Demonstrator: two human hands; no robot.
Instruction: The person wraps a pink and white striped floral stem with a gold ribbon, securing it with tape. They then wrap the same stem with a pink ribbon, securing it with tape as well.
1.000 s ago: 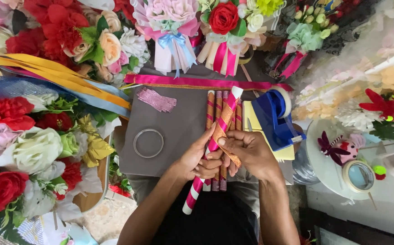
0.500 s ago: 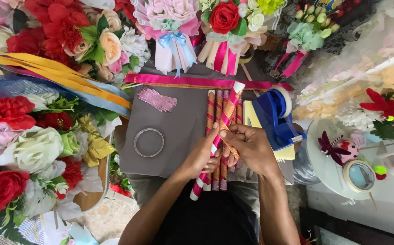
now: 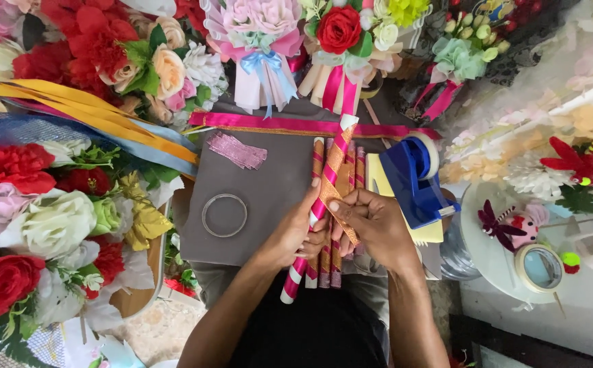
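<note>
Between both hands (image 3: 337,228), stick (image 3: 320,204) lower now

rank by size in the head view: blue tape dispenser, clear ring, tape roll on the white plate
1. blue tape dispenser
2. clear ring and tape roll: look alike, no ranking between them

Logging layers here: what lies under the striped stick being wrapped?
Under the striped stick lie wrapped sticks on a grey board. Both hands cover their middles.
</note>
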